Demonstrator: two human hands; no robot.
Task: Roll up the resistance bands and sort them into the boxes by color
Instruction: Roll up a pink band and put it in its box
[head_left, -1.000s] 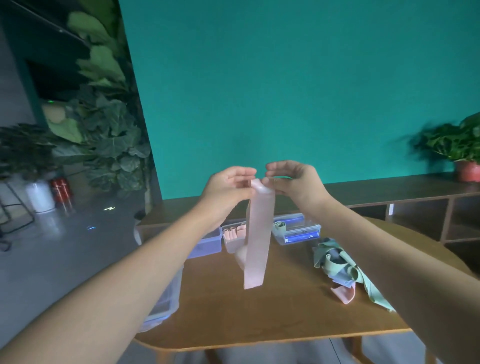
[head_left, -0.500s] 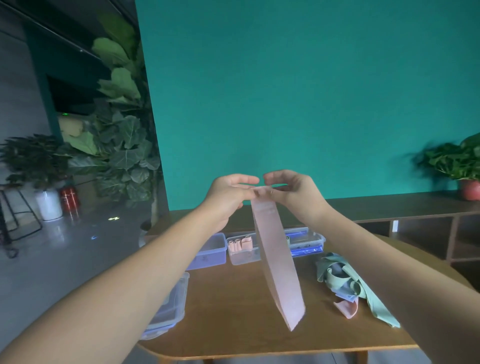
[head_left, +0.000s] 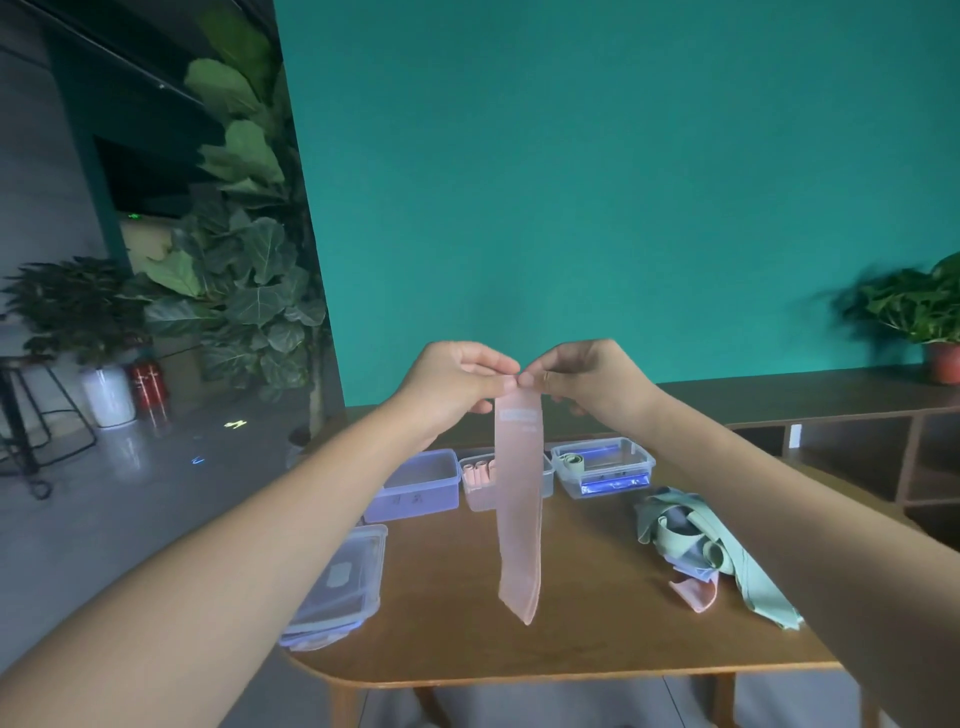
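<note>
A pink resistance band (head_left: 518, 499) hangs straight down above the table, its lower tip in the air. My left hand (head_left: 457, 379) and my right hand (head_left: 587, 376) pinch its top edge side by side. Behind it stand three clear boxes: an empty left box (head_left: 415, 486), a middle box (head_left: 480, 480) with pink rolls, and a right box (head_left: 602, 465) with one green roll. A loose pile of green, blue and pink bands (head_left: 706, 551) lies at the right of the table.
The wooden table (head_left: 519, 649) has a rounded front edge. A stack of clear lids (head_left: 340, 587) sits at its left edge. A low wooden shelf (head_left: 831, 415) runs behind, with a potted plant (head_left: 924, 312) on it. Large plants (head_left: 239, 270) stand at the left.
The band swung out to the right half a second ago and now hangs straight down again. Both hands stay at its top edge.
</note>
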